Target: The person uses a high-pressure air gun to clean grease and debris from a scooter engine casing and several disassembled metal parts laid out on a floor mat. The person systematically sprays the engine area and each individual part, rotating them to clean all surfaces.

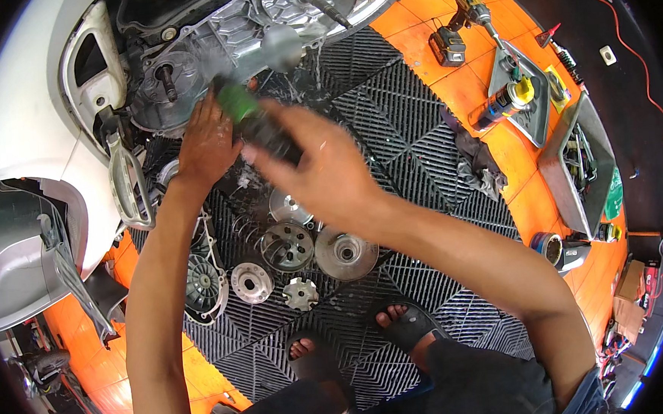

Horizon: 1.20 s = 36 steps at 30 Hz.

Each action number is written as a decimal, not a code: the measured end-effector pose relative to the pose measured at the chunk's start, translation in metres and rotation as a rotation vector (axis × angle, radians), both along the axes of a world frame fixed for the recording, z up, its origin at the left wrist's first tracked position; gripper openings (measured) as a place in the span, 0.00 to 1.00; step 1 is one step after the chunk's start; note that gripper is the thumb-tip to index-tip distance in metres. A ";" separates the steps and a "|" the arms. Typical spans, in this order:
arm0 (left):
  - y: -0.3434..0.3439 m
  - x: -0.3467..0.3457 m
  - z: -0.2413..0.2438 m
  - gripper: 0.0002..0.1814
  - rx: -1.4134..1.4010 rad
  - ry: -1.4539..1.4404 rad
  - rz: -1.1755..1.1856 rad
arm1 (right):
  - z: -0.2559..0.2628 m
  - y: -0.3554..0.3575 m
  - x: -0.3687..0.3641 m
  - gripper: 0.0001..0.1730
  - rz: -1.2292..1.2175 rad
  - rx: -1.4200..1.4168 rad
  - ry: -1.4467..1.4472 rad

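Note:
My right hand (pixel 323 162) is closed around a blurred dark tool with a green band (pixel 238 103), perhaps a power tool or a brush. The tool's far end is beside the open transmission case (pixel 229 31) of a scooter. My left hand (pixel 208 140) lies at the lower edge of the case, fingers together; whether it holds anything is hidden. Two shafts stick out of the case, one (pixel 167 83) just above my left hand. Below my hands, on the black mat, lie a clutch bell (pixel 287 246), a metal pulley (pixel 347 253), a flat ring-shaped plate (pixel 252 283) and a notched plate (pixel 300 294).
A finned cover (pixel 202 280) lies left of the loose parts. On the right are a cordless impact wrench (pixel 470 8), a spray can (pixel 502 105), a grey tray (pixel 537 120), a dark rag (pixel 479 158) and a metal tool bin (pixel 563 176). White scooter bodywork (pixel 22 89) rises on the left.

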<state>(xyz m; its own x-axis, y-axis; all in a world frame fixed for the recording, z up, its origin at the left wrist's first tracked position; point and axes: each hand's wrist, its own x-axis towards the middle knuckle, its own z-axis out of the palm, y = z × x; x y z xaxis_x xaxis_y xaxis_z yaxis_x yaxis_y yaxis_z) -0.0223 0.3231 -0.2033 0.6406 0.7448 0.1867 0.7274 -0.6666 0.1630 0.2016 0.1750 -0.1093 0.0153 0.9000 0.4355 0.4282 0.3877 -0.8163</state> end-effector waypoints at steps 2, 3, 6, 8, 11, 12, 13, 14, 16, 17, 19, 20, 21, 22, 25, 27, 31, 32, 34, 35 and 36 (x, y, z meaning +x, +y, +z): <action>-0.010 0.022 0.022 0.49 0.074 0.147 0.011 | -0.002 0.015 0.019 0.30 -0.078 -0.004 0.082; -0.018 0.030 0.035 0.51 0.174 0.288 0.033 | 0.004 0.020 0.028 0.30 -0.091 -0.055 0.129; -0.021 0.030 0.036 0.50 0.160 0.316 0.057 | 0.003 0.020 0.031 0.31 -0.020 -0.078 0.100; -0.019 0.031 0.034 0.49 0.155 0.319 0.063 | -0.003 0.012 0.024 0.31 0.037 -0.062 0.016; -0.015 0.032 0.032 0.47 0.141 0.291 0.058 | 0.004 0.004 0.014 0.30 0.083 -0.182 0.075; -0.017 0.036 0.035 0.47 0.126 0.275 0.064 | 0.007 0.007 0.016 0.30 0.046 -0.232 0.145; -0.020 0.041 0.039 0.47 0.112 0.258 0.071 | 0.007 0.011 0.020 0.30 0.008 -0.282 0.214; -0.019 0.045 0.035 0.47 0.152 0.271 0.071 | -0.003 0.014 0.023 0.30 -0.008 -0.269 0.216; -0.017 0.050 0.033 0.47 0.128 0.259 0.063 | -0.010 0.015 0.029 0.31 0.000 -0.273 0.198; -0.015 0.052 0.033 0.47 0.116 0.255 0.060 | -0.009 0.014 0.030 0.31 0.002 -0.297 0.197; -0.009 0.060 0.034 0.48 0.070 0.308 0.078 | -0.006 0.010 0.031 0.32 0.004 -0.341 0.192; -0.008 0.061 0.032 0.49 0.107 0.261 0.064 | -0.008 0.012 0.033 0.32 -0.036 -0.343 0.204; -0.010 0.062 0.033 0.49 0.140 0.215 0.048 | 0.001 0.012 0.035 0.30 -0.029 -0.408 0.286; -0.010 0.065 0.034 0.50 0.117 0.234 0.060 | 0.011 0.012 0.038 0.28 -0.027 -0.472 0.369; -0.009 0.072 0.033 0.51 0.097 0.227 0.050 | 0.011 0.019 0.051 0.18 0.054 -0.506 0.321; -0.009 0.076 0.033 0.51 0.081 0.250 0.055 | 0.009 0.024 0.054 0.15 0.007 -0.535 0.409; -0.008 0.085 0.033 0.51 0.085 0.240 0.026 | 0.016 0.032 0.068 0.18 -0.125 -0.524 0.360; -0.008 0.085 0.032 0.51 0.082 0.246 0.028 | 0.018 0.031 0.070 0.19 -0.066 -0.521 0.351; -0.008 0.090 0.032 0.50 0.075 0.256 0.026 | 0.020 0.030 0.068 0.20 -0.079 -0.540 0.364; -0.007 0.091 0.033 0.50 0.075 0.237 0.024 | 0.021 0.031 0.068 0.21 -0.086 -0.550 0.371; -0.007 0.092 0.032 0.50 0.073 0.219 0.015 | 0.023 0.032 0.070 0.21 -0.115 -0.537 0.332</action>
